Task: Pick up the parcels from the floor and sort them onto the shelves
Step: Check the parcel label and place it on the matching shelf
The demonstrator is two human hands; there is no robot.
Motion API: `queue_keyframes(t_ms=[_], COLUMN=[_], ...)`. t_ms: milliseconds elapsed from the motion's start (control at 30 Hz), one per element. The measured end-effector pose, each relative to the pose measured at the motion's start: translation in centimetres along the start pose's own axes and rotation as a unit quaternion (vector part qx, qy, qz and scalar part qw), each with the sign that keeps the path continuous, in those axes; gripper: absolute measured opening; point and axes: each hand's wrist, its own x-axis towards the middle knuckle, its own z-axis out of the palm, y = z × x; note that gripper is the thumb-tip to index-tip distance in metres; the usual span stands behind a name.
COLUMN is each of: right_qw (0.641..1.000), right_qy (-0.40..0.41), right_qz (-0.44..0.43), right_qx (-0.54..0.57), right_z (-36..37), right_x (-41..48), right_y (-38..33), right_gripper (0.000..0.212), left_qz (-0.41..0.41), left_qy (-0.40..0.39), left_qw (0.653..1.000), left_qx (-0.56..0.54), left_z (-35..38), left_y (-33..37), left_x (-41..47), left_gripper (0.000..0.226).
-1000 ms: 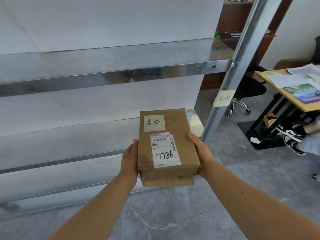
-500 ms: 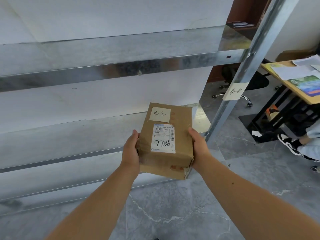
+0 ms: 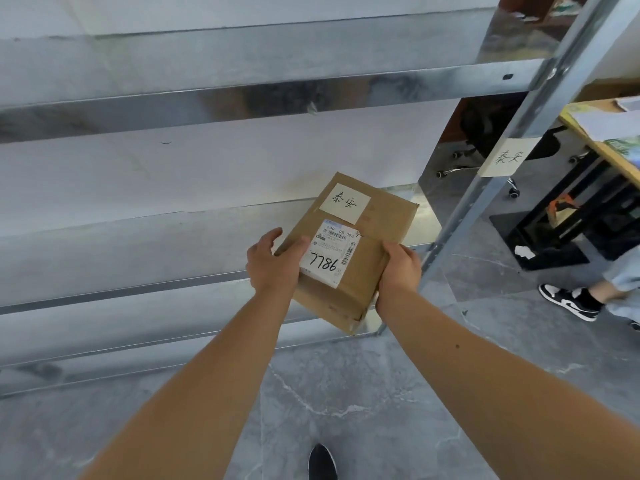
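Observation:
A brown cardboard parcel (image 3: 363,237) with a white shipping label reading 7786 and a handwritten paper note is tilted, its far end over the lower metal shelf (image 3: 138,251). My left hand (image 3: 273,261) grips its near left side, thumb on top. My right hand (image 3: 398,268) grips its right side. The parcel's near end overhangs the shelf's front edge. A matching handwritten note (image 3: 507,157) is stuck on the shelf's right upright (image 3: 485,195).
An upper metal shelf (image 3: 242,74) runs across above the parcel. To the right are a desk (image 3: 602,147) with papers, an office chair (image 3: 485,140), and another person's shoe (image 3: 568,301). Grey tiled floor (image 3: 346,410) lies below, with my shoe tip (image 3: 322,462).
Both hands have carried the parcel forward and turned it clockwise, so its far end now reaches over the lower shelf. My left thumb has moved onto the parcel's top.

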Motion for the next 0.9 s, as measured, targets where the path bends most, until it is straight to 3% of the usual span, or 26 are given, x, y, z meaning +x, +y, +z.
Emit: queue_keyframes(t_ms=[67, 233, 367, 500, 600, 667, 900], right_qw=[1.000, 1.000, 0.998, 0.997, 0.997, 0.998, 0.999], right_qy=[-0.002, -0.004, -0.019, -0.038, -0.033, -0.018, -0.012], right_qz=[0.002, 0.020, 0.053, 0.067, 0.061, 0.052, -0.006], right_qx=[-0.013, -0.023, -0.008, -0.017, -0.014, -0.034, -0.033], right_z=[0.3, 1.1, 2.1, 3.3, 4.0, 4.5, 5.2], right_x=[0.1, 0.1, -0.4, -1.8, -2.5, -2.6, -3.5], right_y=[0.0, 0.0, 0.2, 0.6, 0.9, 0.9, 1.0], right_gripper=[0.034, 0.043, 0.047, 0.048, 0.046, 0.048, 0.045], left_qz=[0.027, 0.092, 0.133, 0.184, 0.319, 0.367, 0.340], left_qy=[0.045, 0.104, 0.101, 0.057, 0.027, -0.006, -0.075], left_qw=[0.998, 0.990, 0.985, 0.976, 0.934, 0.912, 0.915], left_qx=[0.033, 0.015, 0.033, 0.101, 0.159, 0.183, 0.203], left_z=[0.0, 0.2, 0.3, 0.7, 0.1, -0.6, -2.3], left_y=[0.9, 1.2, 0.4, -0.1, -0.6, -1.2, -1.1], left_x=[0.1, 0.6, 0.7, -0.4, -0.6, 0.0, 2.2], left_gripper=[0.065, 0.031, 0.020, 0.050, 0.060, 0.065, 0.077])
